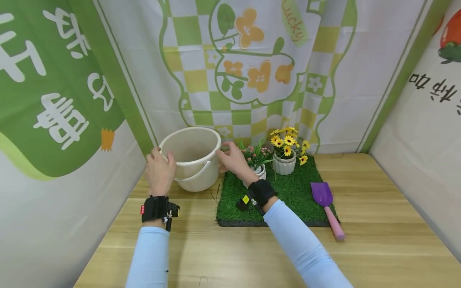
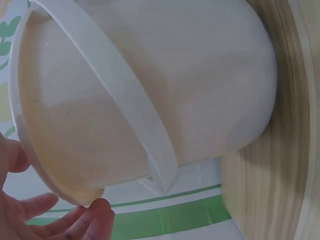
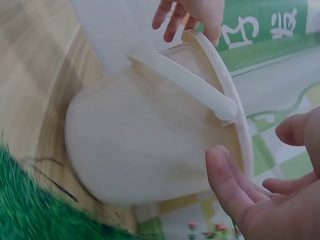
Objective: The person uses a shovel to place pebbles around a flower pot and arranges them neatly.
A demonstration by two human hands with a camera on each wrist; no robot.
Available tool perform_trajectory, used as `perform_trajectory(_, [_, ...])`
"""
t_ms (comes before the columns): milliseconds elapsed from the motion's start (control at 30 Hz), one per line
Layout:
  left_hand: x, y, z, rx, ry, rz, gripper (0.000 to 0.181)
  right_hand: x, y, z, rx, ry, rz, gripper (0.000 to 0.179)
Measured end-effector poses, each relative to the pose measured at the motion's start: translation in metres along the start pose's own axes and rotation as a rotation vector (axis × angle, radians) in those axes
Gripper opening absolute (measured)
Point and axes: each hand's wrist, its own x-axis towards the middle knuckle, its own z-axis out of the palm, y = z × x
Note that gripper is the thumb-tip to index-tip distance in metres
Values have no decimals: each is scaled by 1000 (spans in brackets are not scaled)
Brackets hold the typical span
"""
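Note:
A cream plastic bucket (image 1: 197,176) stands upright on the table, its handle (image 1: 194,176) hanging down the near side. My left hand (image 1: 159,170) is at the left part of the rim, thumb over the edge and fingers outside; in the left wrist view its fingertips (image 2: 100,206) meet the rim. On the bucket's right, my right hand (image 1: 235,162) reaches to the rim. The right wrist view shows that hand's fingers (image 3: 221,165) spread, with the thumb apart from them and the rim between.
Green artificial turf (image 1: 288,200) lies right of the bucket. It bears a white pot of yellow flowers (image 1: 284,165) and a pot of pink flowers (image 1: 260,172), partly behind my right wrist. A purple shovel (image 1: 322,194) with a pink handle lies across the turf's right edge. Printed curtains (image 1: 252,112) enclose the table.

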Motion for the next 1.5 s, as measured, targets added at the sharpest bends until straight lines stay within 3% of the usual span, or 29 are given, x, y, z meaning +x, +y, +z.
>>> perform_trajectory(133, [1,-3,3,-19,10,-22,59,11,6,8,117,17,50,59])
perform_trajectory(533, [-1,-5,12,-69,-36,-63,53,13,9,14,266,69,130,57])
perform_trajectory(1000, [-7,-6,16,-165,-32,-75,53,17,10,12,343,100,151,44])
perform_trajectory(1300, [-17,-12,10,-167,-25,-87,52,19,6,20,397,52,150,44])
perform_trajectory(1500, [-15,-18,4,-163,-42,-152,53,23,2,29,363,1,164,23])
